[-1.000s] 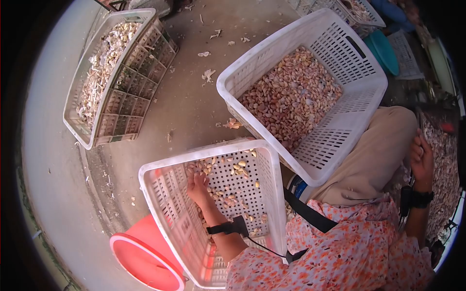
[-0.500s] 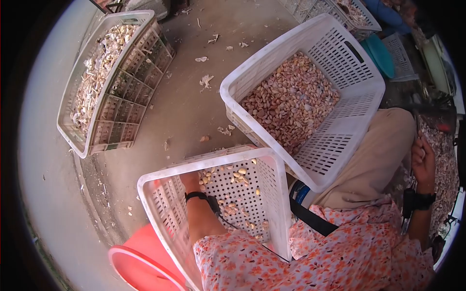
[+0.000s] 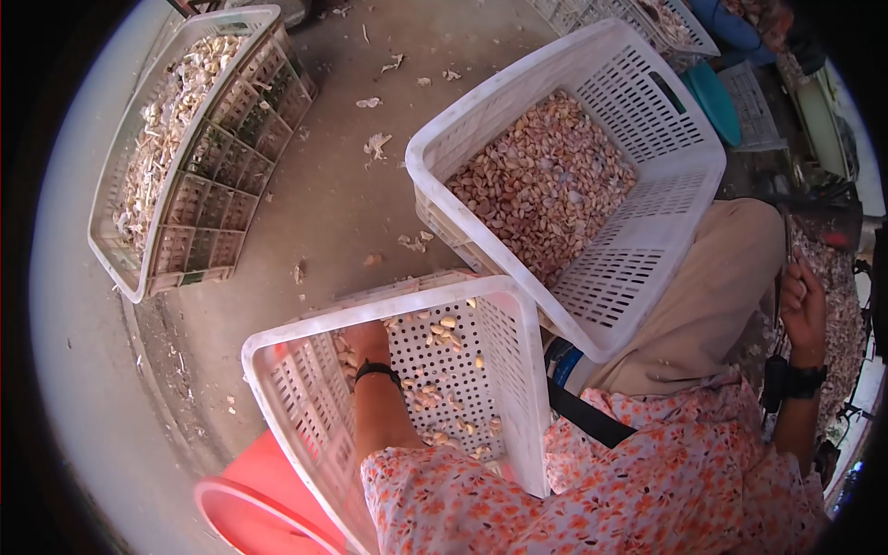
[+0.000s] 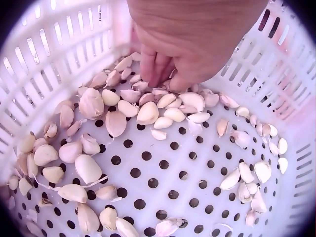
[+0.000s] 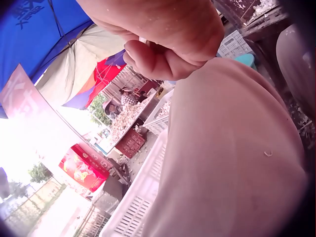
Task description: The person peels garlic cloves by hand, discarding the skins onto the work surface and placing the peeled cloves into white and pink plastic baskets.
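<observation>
Inside the near white crate, my left hand reaches down by the far left corner. The left wrist view shows this hand with curled fingers and thumb pinching among garlic cloves; its fingertips are partly hidden by them. Other cloves lie scattered over the perforated bottom. My right hand is beside the right knee, away from the crates. Seen from the right wrist, this hand has curled fingers around a small pale thing, mostly hidden.
A second white crate, partly filled with cloves, adjoins the near crate. Another filled crate stands at the left, and a red tub touches the near crate's left side. Peel scraps lie on the floor. People sit beyond a heaped table.
My left hand has moved farther down into the far left corner of the near crate, and its fingers are now hidden in the head view. The right hand has stayed beside the knee.
</observation>
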`<state>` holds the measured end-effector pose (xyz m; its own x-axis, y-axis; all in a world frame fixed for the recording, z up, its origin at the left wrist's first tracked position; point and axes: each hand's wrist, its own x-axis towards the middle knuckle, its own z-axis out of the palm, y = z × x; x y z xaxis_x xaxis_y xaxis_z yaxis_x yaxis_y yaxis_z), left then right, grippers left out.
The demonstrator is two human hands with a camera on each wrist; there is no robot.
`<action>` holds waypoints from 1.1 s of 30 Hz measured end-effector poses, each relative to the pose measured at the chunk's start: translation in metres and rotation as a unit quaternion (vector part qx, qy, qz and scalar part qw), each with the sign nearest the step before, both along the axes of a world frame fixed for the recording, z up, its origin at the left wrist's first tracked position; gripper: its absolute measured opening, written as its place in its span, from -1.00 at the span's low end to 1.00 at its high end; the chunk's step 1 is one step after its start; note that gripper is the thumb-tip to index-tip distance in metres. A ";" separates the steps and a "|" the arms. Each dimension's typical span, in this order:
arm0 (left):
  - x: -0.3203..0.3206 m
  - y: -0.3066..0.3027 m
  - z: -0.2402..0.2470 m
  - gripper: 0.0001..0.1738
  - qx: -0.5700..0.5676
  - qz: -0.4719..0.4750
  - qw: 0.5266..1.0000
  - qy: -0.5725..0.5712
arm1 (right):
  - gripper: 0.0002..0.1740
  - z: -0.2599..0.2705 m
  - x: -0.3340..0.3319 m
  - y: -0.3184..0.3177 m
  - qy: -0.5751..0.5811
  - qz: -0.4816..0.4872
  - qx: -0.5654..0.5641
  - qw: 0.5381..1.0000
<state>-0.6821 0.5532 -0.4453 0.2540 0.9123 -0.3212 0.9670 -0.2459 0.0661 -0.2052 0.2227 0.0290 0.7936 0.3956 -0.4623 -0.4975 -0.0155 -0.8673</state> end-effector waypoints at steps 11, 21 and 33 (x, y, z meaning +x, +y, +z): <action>0.002 -0.025 0.025 -0.64 -0.048 0.090 0.990 -0.097 | -0.73 -0.008 0.005 -0.007 0.015 0.025 0.024 0.999; 0.037 -0.016 0.032 -0.69 -0.089 0.118 0.985 -0.090 | -0.73 -0.007 0.007 -0.014 0.006 0.003 0.020 1.000; 0.056 -0.081 0.034 -0.77 -0.045 0.047 0.996 -0.067 | -0.73 -0.014 0.003 -0.007 0.025 0.002 0.028 0.999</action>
<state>-0.6263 0.4718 -0.4111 0.2155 0.9034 -0.3708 0.9663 -0.1425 0.2144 -0.2019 0.2161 0.0150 0.7684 0.4261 -0.4775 -0.5397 0.0303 -0.8413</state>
